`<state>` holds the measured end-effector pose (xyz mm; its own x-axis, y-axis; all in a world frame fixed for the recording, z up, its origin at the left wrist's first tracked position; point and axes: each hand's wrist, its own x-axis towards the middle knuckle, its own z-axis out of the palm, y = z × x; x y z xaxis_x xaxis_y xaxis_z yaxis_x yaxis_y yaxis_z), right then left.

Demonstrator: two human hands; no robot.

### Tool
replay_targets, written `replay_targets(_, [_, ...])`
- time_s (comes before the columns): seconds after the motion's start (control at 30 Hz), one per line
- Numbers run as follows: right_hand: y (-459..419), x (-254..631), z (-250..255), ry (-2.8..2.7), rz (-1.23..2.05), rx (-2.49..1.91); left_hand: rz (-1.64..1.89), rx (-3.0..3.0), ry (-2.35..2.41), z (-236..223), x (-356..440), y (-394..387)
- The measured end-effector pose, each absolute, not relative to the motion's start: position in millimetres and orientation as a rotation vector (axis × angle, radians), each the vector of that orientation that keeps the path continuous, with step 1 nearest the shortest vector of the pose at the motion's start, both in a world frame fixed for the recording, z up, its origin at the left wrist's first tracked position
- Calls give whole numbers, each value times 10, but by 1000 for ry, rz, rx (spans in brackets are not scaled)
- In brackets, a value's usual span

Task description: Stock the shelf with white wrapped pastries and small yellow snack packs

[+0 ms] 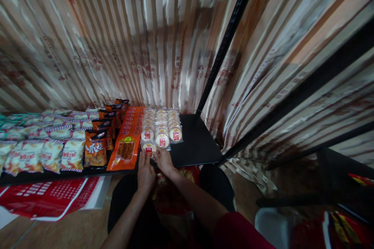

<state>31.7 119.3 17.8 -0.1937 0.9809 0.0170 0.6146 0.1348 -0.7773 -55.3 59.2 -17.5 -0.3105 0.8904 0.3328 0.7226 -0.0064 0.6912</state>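
Note:
My left hand and my right hand meet at the front edge of a black shelf. Both pinch a small round white cake in clear wrap with a red label, set at the front of the left row. Behind it lie three rows of the same wrapped cakes, running back toward the striped curtain. My fingers are closed on the packet's near edge.
Left of the cakes lie long orange snack packs, dark orange bags and white chip bags. A red and white sheet lies on the floor. A black upright post stands at the shelf's back right corner. A red bag sits below my hands.

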Motion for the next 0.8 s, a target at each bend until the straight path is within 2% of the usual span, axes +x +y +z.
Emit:
replay_targets(0.63, [1463, 123, 279, -1870, 901, -1532, 1091, 1823, 2109, -230, -611, 896])
replay_targets(0.8, [1465, 109, 263, -1905, 817, -1505, 1122, 1825, 2117, -251, -637, 961])
